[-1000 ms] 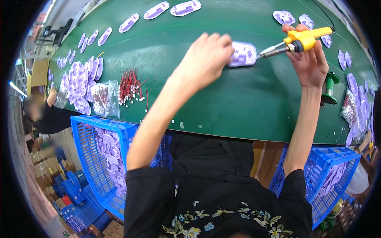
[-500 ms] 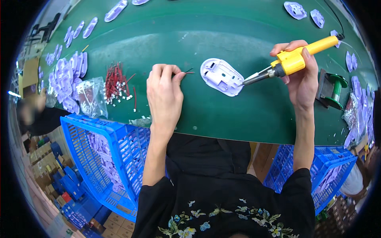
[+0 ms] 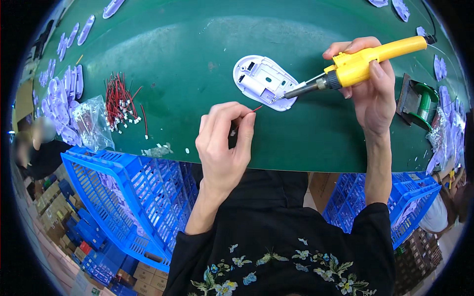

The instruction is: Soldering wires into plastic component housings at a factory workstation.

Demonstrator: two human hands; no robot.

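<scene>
The left hand (image 3: 224, 138) pinches a red wire (image 3: 257, 108), the right hand (image 3: 374, 98) grips a yellow soldering iron (image 3: 380, 58), whose tip (image 3: 282, 97), seemingly touching the unheld pale shell (image 3: 257, 79) at the left hand's one o'clock, could shove or scorch it if pressed hard.

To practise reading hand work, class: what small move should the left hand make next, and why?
Probably ease the red wire slightly further over the pale shell: the left hand pinches it with its end near the rim, while the right hand holds the yellow soldering iron, its tip at that shell.
</scene>
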